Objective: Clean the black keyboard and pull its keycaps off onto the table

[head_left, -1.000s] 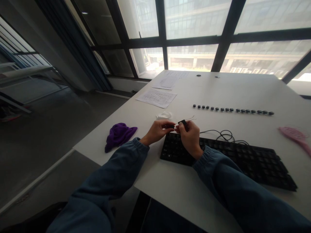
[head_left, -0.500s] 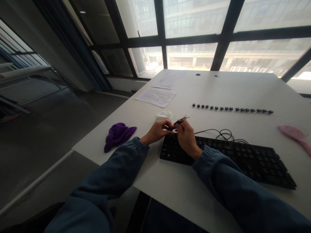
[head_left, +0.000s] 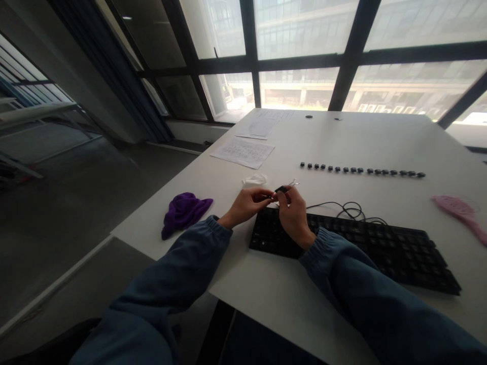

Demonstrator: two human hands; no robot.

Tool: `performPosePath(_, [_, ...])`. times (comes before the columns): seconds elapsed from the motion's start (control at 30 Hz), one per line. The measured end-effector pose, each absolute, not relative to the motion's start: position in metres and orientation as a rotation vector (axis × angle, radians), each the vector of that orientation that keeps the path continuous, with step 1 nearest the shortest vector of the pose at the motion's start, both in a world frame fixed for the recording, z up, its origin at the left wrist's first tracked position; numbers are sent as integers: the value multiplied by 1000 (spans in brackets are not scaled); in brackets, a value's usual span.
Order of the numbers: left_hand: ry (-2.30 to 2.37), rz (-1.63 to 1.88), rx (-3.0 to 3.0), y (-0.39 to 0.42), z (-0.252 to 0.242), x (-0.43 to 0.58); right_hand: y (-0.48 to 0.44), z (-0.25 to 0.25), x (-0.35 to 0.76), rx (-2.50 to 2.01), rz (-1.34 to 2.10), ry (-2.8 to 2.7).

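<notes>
Both hands meet above the left end of a black keyboard (head_left: pixel 353 248) on the white table. My right hand (head_left: pixel 294 215) is closed around a small tool (head_left: pixel 281 189) with a dark body and thin metal wire ends (head_left: pixel 294 182) pointing up and away. My left hand (head_left: pixel 246 205) is pinched at the fingertips, right beside the tool; what it holds is too small and dark to name. A crumpled white tissue (head_left: pixel 254 180) lies just beyond my left hand. The keyboard's black cable (head_left: pixel 352 209) loops behind it.
Several small black keycaps (head_left: pixel 345 170) stand in a row across the table (head_left: pixel 258 284). A purple cloth (head_left: pixel 184 213) lies near the left edge, a pink brush (head_left: pixel 456 209) at the right. Printed sheets (head_left: pixel 243 152) rest at the far left, before the windows.
The tool has turned slightly in my right hand, its wire ends now further right. My left fingertips have moved slightly right and up, closer to the tool. The view has shifted a little.
</notes>
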State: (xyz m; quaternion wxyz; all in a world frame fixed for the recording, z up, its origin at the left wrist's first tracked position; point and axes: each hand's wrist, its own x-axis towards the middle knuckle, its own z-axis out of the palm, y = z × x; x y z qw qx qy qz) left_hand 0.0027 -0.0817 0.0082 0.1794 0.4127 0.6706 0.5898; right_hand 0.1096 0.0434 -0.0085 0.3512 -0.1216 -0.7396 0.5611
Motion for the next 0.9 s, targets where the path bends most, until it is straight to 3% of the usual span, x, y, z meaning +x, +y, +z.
performPosePath(0.3, [2278,1449,1215,-86,4,-14,43,-12,110,-304,1469,-1901])
performPosePath(0.9, [2412,926,1616,-80,-26,-25,47,-6,133,-35,1274,-2229])
